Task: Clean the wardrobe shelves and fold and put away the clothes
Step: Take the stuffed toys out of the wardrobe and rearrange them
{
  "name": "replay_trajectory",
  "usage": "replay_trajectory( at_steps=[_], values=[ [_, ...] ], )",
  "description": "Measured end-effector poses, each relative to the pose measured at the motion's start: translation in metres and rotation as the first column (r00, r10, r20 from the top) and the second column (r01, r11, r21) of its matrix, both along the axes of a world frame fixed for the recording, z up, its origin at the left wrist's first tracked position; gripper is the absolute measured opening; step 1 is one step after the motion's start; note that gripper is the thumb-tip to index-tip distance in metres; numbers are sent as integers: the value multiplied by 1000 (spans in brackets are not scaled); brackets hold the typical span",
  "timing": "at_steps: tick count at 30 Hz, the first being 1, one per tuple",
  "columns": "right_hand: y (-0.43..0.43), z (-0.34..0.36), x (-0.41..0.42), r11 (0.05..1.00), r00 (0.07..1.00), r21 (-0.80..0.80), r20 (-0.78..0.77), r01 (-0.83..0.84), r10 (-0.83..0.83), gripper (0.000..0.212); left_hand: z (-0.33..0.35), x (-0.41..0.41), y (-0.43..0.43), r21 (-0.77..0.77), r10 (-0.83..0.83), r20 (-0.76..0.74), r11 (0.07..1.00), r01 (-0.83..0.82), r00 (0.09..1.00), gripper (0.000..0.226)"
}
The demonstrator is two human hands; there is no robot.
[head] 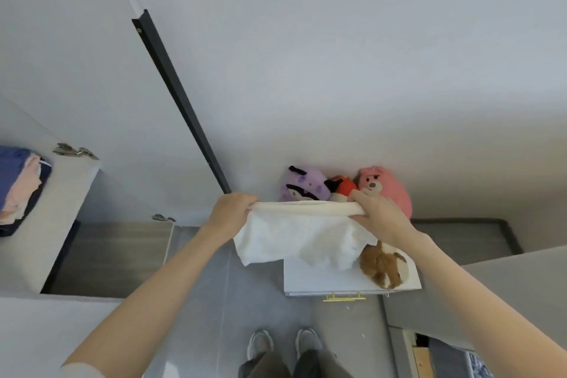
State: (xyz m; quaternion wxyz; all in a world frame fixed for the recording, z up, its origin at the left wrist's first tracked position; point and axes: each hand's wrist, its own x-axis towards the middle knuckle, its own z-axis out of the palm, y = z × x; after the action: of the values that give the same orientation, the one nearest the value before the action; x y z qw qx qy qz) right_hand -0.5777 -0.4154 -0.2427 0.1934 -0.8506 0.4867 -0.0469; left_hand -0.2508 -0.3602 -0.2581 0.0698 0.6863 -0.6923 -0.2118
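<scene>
- Now your left hand [230, 212] and right hand [379, 215] each grip one end of the cloth's [294, 239] rolled top edge, mid-frame.
- It looks soft, light and limp; hold it by the corners.

A white cabinet top [322, 281] carries 1 brown-and-white plush toy [383, 267].

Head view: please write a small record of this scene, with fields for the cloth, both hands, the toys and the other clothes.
cloth: white cloth, held up between both hands, lower part hanging
left hand: left hand grips the cloth's top left end
right hand: right hand grips its top right end
toys: purple plush, red plush, pink plush by the wall; brown-and-white plush on the white cabinet
other clothes: folded stack, far left
</scene>
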Motion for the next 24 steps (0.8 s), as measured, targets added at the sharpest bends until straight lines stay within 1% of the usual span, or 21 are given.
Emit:
replay_trajectory(
  at_steps=[2, 4, 5, 6, 8, 9, 14, 20, 22, 24],
  values=[
    [3, -10, -13, 995, 995, -15, 25, 101, -100, 21, -3, -9, -16, 9, -34, -70, 999, 35, 997, 33],
    [12, -15, -24, 985, 986, -52, 47, 164, -161, 36, -9, -17, -25, -40, -83, -108, 996, 79, 991, 34],
    [19, -16, -27, 980, 982, -74, 43, 185, -183, 38, -13, -20, -26, -86, -107, -111, 991, 98, 988, 39],
    [27, -19, -30, 974, 977, -85, 45, 210, -207, 35, -18, -23, -26, -126, -120, -112, 986, 105, 986, 44],
    [45, -28, -35, 956, 955, -50, 75, 290, -286, 28, -30, -25, -21, -162, -142, -111, 979, 123, 984, 51],
    [54, -35, -36, 945, 941, -4, 88, 328, -327, 28, -37, -26, -17, -152, -161, -106, 978, 144, 981, 53],
    [105, -84, -30, 907, 925, 203, 16, 370, -381, 29, -89, -16, 4, -47, -269, -109, 963, 265, 957, 62],
    [155, -174, -8, 768, 870, 430, -98, 474, -482, 31, -178, -6, 26, 177, -391, -81, 899, 400, 917, 62],
    [161, -202, -2, 722, 851, 477, -122, 501, -510, 29, -206, -2, 28, 231, -419, -72, 876, 424, 905, 64],
    [162, -227, 4, 694, 843, 508, -135, 510, -520, 25, -229, 1, 25, 263, -438, -28, 864, 429, 899, 61]
  ],
)
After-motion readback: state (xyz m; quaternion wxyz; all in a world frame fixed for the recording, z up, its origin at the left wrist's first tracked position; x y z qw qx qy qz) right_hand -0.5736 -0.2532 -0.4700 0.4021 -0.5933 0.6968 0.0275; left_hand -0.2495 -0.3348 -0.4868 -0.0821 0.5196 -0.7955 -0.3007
